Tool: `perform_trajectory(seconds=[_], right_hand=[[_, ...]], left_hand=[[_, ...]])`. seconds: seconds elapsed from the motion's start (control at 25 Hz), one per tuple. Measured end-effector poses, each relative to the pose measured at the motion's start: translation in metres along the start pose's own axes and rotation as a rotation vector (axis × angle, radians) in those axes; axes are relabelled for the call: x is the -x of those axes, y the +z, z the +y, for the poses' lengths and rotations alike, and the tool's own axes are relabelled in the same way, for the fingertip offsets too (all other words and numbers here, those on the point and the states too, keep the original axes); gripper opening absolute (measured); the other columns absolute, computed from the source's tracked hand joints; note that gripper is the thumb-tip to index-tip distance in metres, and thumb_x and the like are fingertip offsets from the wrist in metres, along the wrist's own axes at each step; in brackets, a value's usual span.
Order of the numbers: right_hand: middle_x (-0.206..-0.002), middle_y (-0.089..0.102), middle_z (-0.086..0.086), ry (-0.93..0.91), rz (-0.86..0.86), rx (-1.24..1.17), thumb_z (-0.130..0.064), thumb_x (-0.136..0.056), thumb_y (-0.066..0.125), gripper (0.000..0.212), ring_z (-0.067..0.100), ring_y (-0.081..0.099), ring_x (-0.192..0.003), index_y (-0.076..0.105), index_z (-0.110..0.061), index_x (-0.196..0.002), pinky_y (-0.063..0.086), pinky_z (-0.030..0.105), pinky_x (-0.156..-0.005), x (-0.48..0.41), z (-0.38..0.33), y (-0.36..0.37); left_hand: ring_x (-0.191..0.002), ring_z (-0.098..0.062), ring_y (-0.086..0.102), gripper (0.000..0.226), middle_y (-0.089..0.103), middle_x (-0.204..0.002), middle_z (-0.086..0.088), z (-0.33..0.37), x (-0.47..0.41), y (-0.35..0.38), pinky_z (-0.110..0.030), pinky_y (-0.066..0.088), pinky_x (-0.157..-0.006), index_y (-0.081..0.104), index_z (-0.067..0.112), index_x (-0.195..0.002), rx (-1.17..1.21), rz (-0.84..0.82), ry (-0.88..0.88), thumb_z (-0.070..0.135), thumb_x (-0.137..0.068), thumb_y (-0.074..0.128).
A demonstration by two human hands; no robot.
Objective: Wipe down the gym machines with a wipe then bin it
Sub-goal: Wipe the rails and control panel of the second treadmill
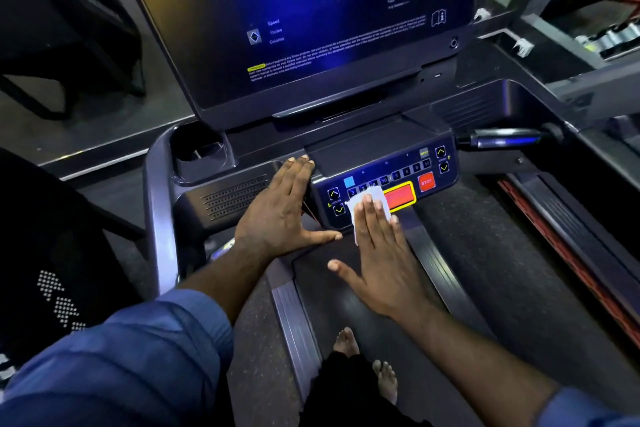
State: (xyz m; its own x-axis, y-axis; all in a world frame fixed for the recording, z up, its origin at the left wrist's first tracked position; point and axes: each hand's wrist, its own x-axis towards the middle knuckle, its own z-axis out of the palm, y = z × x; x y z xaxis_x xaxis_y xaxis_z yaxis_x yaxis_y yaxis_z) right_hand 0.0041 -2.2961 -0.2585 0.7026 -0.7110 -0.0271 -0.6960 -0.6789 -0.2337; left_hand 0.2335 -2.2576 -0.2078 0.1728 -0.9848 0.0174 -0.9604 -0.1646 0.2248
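Observation:
A treadmill fills the view, with a dark button panel [405,163] in the middle under its big screen [311,21]. My right hand [381,253] lies flat with straight fingers on a white wipe [363,199], pressing it against the lower left part of the panel beside the red and yellow bar. My left hand [280,211] rests flat on the console's left side, next to the panel, fingers straight and thumb spread. It holds nothing.
A cup holder [201,152] sits at the console's left corner and a handlebar grip [502,140] at the right. The treadmill belt [485,270] runs below, with my bare feet on it. Gym floor and dark equipment lie to the left; weight racks stand at the far right.

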Motion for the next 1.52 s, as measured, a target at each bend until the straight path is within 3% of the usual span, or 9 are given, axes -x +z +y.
perform_trajectory(seconds=[0.16,0.36,0.48,0.56,0.76,0.96,1.12,1.32,1.52], right_hand=[[-0.169,-0.028,0.005,0.013,0.085,-0.104,-0.081,-0.096,0.020,0.103,0.019,-0.023,-0.157,-0.019,-0.012,-0.162,-0.005,0.047,-0.129,-0.052,-0.016,-0.029],[-0.172,-0.021,0.008,-0.002,0.062,-0.004,-0.083,-0.095,0.027,0.107,0.023,-0.015,-0.159,-0.010,-0.010,-0.164,0.007,0.051,-0.130,-0.002,-0.006,0.007],[-0.171,-0.024,0.006,0.061,0.098,-0.136,-0.081,-0.096,0.024,0.104,0.021,-0.020,-0.158,-0.014,-0.011,-0.163,-0.007,0.046,-0.129,-0.025,-0.027,-0.004],[-0.171,-0.022,0.007,0.056,0.121,-0.173,-0.081,-0.095,0.020,0.103,0.020,-0.020,-0.158,-0.012,-0.011,-0.164,-0.012,0.044,-0.128,-0.044,-0.046,-0.016],[-0.174,-0.001,-0.005,-0.391,0.125,0.186,-0.083,-0.096,0.023,0.095,0.010,-0.002,-0.160,0.005,-0.022,-0.167,0.006,0.049,-0.129,-0.040,0.027,-0.027],[-0.173,-0.014,0.005,0.390,0.208,-0.279,-0.080,-0.096,0.004,0.097,0.018,-0.012,-0.159,-0.011,-0.012,-0.164,-0.011,0.056,-0.126,-0.067,0.041,-0.036],[-0.174,-0.005,0.002,-0.126,0.129,0.138,-0.085,-0.095,0.016,0.100,0.016,-0.004,-0.160,0.002,-0.015,-0.166,-0.010,0.048,-0.127,-0.042,0.061,-0.033],[-0.173,-0.015,0.000,0.192,0.139,-0.093,-0.084,-0.094,0.010,0.100,0.015,-0.014,-0.159,-0.009,-0.016,-0.165,-0.012,0.053,-0.126,-0.046,0.064,-0.037],[-0.174,0.001,-0.005,-0.183,0.123,0.111,-0.086,-0.094,0.020,0.097,0.009,-0.001,-0.159,0.007,-0.023,-0.167,0.014,0.059,-0.125,-0.030,0.072,-0.033]], left_hand=[[-0.161,-0.015,-0.003,0.129,0.002,-0.176,0.002,-0.004,0.001,0.000,-0.038,0.018,-0.129,0.002,0.021,-0.167,0.045,-0.030,-0.003,0.077,-0.072,0.070],[-0.156,-0.007,-0.008,0.137,0.007,-0.175,0.001,0.000,0.000,0.002,-0.035,0.011,-0.121,0.006,0.017,-0.167,0.025,0.013,-0.007,0.089,-0.067,0.067],[-0.155,-0.002,-0.009,0.132,0.007,-0.175,0.005,-0.003,0.000,0.001,-0.032,0.014,-0.120,0.009,0.022,-0.167,0.089,0.011,-0.010,0.084,-0.068,0.070],[-0.159,-0.005,0.001,0.124,0.014,-0.173,0.008,-0.009,0.001,-0.002,-0.037,0.019,-0.125,0.016,0.027,-0.166,0.242,0.003,-0.017,0.075,-0.068,0.076],[-0.140,-0.024,0.043,0.092,0.048,-0.150,-0.007,-0.017,-0.012,-0.003,-0.049,0.037,-0.118,0.045,0.010,-0.151,0.298,0.117,0.105,0.055,-0.074,0.070],[-0.106,-0.019,0.047,0.060,0.055,-0.113,0.000,0.023,-0.067,-0.023,-0.039,0.039,-0.096,0.058,0.017,-0.124,0.179,0.101,0.106,0.066,-0.090,0.047],[-0.113,-0.023,0.049,0.057,0.056,-0.122,-0.005,0.056,-0.110,-0.016,-0.043,0.043,-0.102,0.058,0.016,-0.127,0.162,-0.020,0.200,0.060,-0.096,0.037],[-0.117,-0.019,0.048,0.053,0.054,-0.127,-0.004,0.054,-0.104,-0.013,-0.041,0.043,-0.106,0.051,0.014,-0.135,0.235,0.025,0.172,0.054,-0.104,0.034],[-0.127,-0.020,0.045,0.055,0.049,-0.138,-0.007,0.060,-0.107,-0.015,-0.043,0.041,-0.112,0.038,0.013,-0.151,0.250,-0.045,0.169,0.049,-0.109,0.040]])
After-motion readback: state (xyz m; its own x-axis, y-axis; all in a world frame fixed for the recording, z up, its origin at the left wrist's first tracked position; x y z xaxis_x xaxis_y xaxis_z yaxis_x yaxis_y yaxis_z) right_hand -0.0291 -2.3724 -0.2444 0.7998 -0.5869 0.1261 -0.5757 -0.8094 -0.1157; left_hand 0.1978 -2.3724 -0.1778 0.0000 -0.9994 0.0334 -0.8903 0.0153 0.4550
